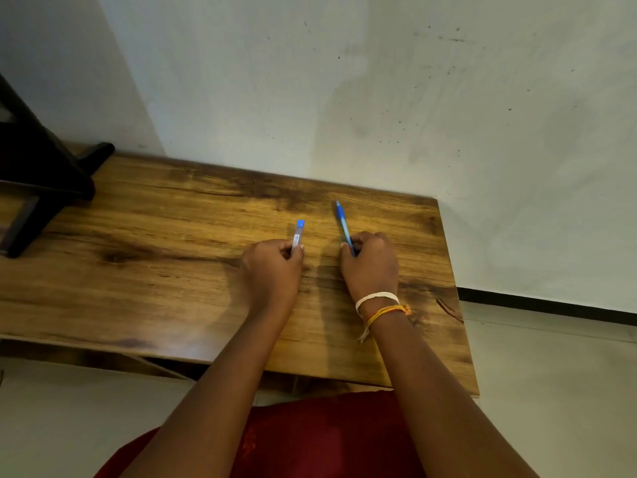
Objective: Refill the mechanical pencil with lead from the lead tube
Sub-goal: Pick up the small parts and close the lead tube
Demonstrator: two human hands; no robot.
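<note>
Against a pale, scuffed wall stands the wooden tabletop (155, 270), its right edge ending above a light floor. A dark stand (38, 167) sits on the far left corner. Both forearms reach in over the near edge, toward the middle right of the surface.

Left hand (272, 267): fingers curled around the lower end of the lead tube (297, 234). Tube is clear with a label; its blue cap (300, 223) points toward the far edge and is on. Whether the hand rests on the wood or is just above it cannot be told.

Right hand (370, 258): fingers closed round the rear part of the mechanical pencil (343, 222), a blue barrel with its tip aimed at the far edge. White and orange threads (379, 305) circle that wrist.

Tube and pencil lie roughly parallel, near each other, not touching.

Progress, as judged: only the pick-up is done. The tube is capped and no lead is out. The pencil's rear end is hidden in the fist, so its state is unknown. Opening the tube, opening the pencil, feeding in the lead and closing both remain.
</note>
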